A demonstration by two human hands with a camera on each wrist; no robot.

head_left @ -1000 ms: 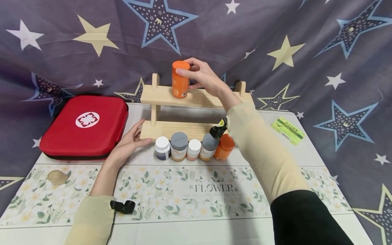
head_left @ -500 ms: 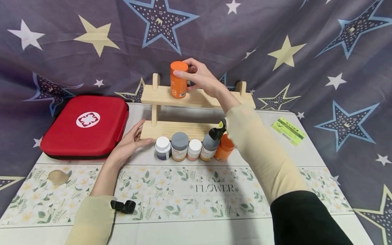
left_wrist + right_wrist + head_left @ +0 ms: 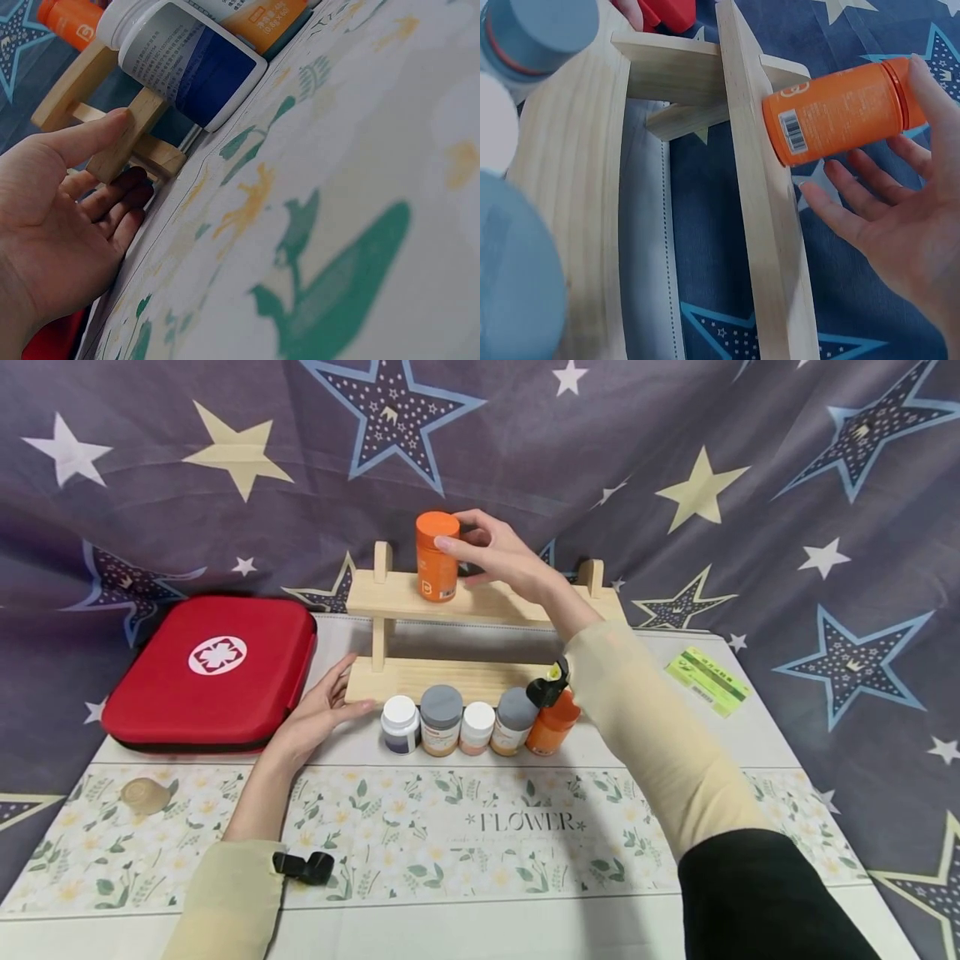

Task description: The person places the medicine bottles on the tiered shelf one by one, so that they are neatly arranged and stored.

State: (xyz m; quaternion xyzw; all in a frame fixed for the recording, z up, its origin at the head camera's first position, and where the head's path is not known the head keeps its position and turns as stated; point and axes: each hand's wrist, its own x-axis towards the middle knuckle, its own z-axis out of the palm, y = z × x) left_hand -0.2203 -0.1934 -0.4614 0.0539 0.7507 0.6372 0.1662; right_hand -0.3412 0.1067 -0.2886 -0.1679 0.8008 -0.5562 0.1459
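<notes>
An orange bottle (image 3: pixel 437 560) stands upright on the upper board of a two-tier wooden shelf (image 3: pixel 525 602), towards its left end. My right hand (image 3: pixel 502 556) is right beside it. In the right wrist view the thumb (image 3: pixel 930 90) lies at the bottle's cap, while the other fingers are loosely spread, apart from its body. My left hand (image 3: pixel 318 706) holds the left end of the lower board, thumb in front; the left wrist view shows the thumb (image 3: pixel 94 139) on the wood and the fingers around the other side.
In front of the shelf stand a white bottle (image 3: pixel 401 727), grey-capped bottles (image 3: pixel 440 720), a small white-capped bottle (image 3: pixel 476 728) and another orange bottle (image 3: pixel 550 731). A red first-aid case (image 3: pixel 210 677) lies left, with a beige round object (image 3: pixel 146 796) nearer. A green card (image 3: pixel 707 680) lies right.
The orange bottle has shifted slightly left on the upper board and now stands there. My right hand has loosened and drawn slightly right. My left hand stays on the shelf.
</notes>
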